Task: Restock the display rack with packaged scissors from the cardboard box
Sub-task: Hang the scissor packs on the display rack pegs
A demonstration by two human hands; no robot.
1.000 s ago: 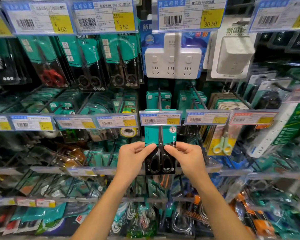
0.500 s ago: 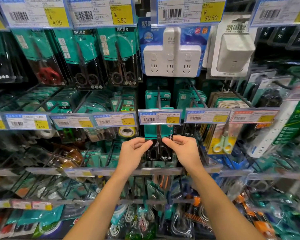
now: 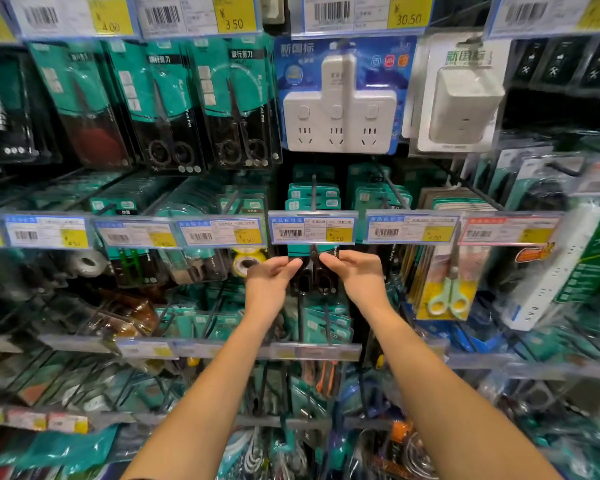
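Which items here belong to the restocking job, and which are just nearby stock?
Job: teal-carded pack of black-handled scissors, pinched by left hand and right hand; black peg hook.
Nearby: white three-outlet socket adapter; green-handled scissors pack; tape roll.

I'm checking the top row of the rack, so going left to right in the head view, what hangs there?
Red-handled scissors pack → black-handled scissors pack → second black-handled scissors pack → white three-outlet socket adapter → boxy white plug adapter.
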